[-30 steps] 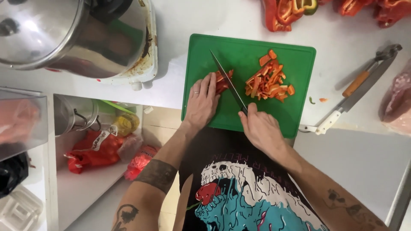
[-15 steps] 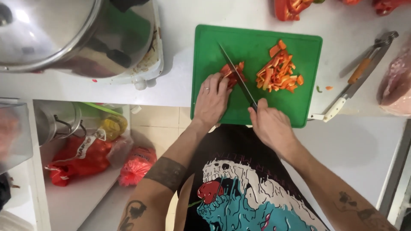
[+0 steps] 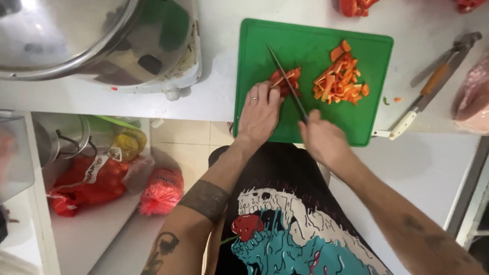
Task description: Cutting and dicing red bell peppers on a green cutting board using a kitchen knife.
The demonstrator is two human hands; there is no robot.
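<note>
A green cutting board (image 3: 305, 35) lies on the white counter. My left hand (image 3: 259, 113) presses down on a piece of red pepper (image 3: 284, 81) near the board's middle. My right hand (image 3: 322, 140) grips the handle of a kitchen knife (image 3: 285, 81), whose blade runs across the pepper beside my left fingers. A pile of cut red and orange pepper strips (image 3: 340, 76) sits on the right part of the board.
A large steel pot with lid (image 3: 97, 40) stands at the left on the counter. Tongs and a white-handled tool (image 3: 433, 86) lie right of the board. More red pepper pieces (image 3: 354, 6) lie behind it. Below the counter, a shelf holds red bags (image 3: 86, 186) and pans.
The view has shifted, and the board now appears further right and lower. Both hands stay on the pepper and the knife, with the blade still across the pepper.
</note>
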